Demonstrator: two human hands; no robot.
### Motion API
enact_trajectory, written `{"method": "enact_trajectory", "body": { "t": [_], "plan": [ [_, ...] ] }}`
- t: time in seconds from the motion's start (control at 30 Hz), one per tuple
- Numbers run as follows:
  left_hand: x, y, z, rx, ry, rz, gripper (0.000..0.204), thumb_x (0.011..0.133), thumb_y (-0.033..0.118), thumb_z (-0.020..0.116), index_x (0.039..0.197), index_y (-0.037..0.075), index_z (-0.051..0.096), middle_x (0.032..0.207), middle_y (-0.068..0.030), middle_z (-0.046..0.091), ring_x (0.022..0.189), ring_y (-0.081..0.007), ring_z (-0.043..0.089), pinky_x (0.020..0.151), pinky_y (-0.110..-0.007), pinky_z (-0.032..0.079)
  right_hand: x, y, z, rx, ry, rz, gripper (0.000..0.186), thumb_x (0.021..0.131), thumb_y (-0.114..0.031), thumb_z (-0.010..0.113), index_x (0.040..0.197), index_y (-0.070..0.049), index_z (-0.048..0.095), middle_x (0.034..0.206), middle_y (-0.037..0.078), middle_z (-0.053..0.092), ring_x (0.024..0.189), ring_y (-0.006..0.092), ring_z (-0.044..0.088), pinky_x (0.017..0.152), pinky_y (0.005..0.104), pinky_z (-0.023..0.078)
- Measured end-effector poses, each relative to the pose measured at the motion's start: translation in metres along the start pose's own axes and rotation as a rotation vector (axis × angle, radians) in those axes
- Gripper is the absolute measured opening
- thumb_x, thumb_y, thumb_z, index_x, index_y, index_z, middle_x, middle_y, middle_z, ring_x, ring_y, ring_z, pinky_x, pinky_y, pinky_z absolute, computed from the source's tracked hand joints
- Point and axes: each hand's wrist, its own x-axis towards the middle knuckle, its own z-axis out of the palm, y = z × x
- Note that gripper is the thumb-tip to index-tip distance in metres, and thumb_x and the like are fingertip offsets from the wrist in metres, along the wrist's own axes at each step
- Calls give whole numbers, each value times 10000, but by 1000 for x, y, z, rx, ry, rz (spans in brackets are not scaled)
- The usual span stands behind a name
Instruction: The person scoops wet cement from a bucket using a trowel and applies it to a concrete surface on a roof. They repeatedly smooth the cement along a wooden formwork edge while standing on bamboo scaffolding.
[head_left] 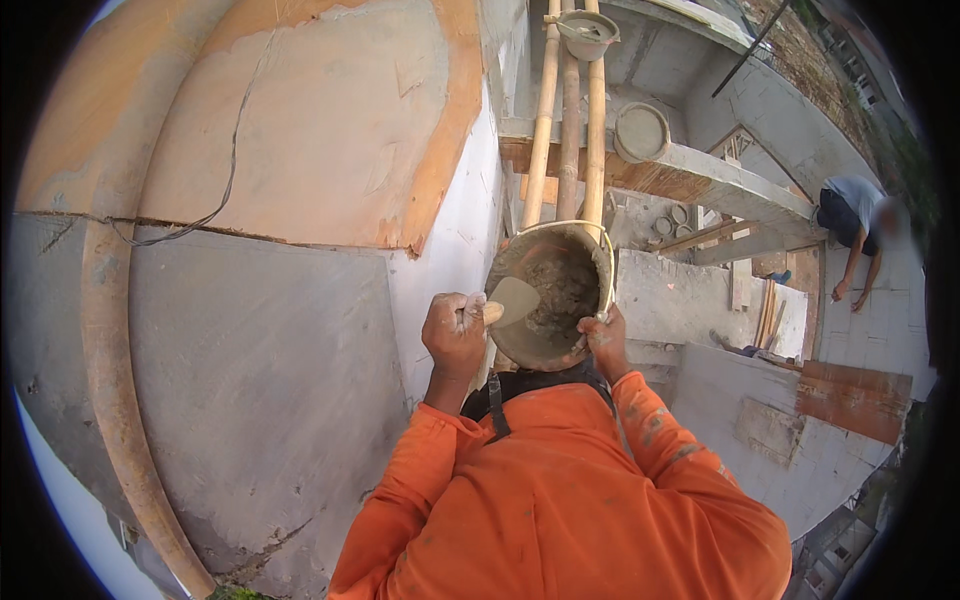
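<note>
In my left hand (456, 332) is a trowel (514, 300), its short wooden handle in my closed fingers and its flat grey blade over the left side of a bucket. My right hand (604, 343) grips the right rim of that bucket (530, 350), which is tilted toward me and close in front of my body. Wet grey mortar (565, 290) lies inside it, rough and lumpy. The bucket's thin pale handle (609, 262) loops along its right edge. Both my hands are smeared with mortar.
Bamboo poles (543, 130) run ahead from the bucket, with another bucket (588, 35) on them farther off. A round tub (641, 132) sits on a concrete beam (735, 185). A plastered wall (270, 340) rises on my left. Below right, another person (850, 210) bends over.
</note>
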Motion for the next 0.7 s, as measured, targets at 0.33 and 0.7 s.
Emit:
{"method": "enact_trajectory", "body": {
  "t": [0.33,0.7],
  "plan": [
    [-18,-35,42,701,-1357,-562,420,781,380,732,976,11,684,958,-200,695,931,-335,672,776,-414,531,-17,-5,-3,-325,1,12,496,681,-28,648,1169,-6,566,772,39,543,680,150,516,636,331,491],
    [12,-29,9,913,-1367,-394,366,821,264,627,1095,22,618,991,-194,689,992,-337,666,850,-444,516,-21,-18,3,-276,-57,188,453,698,-160,692,1117,-27,582,905,205,672,855,332,667,788,407,505]
  ]
}}
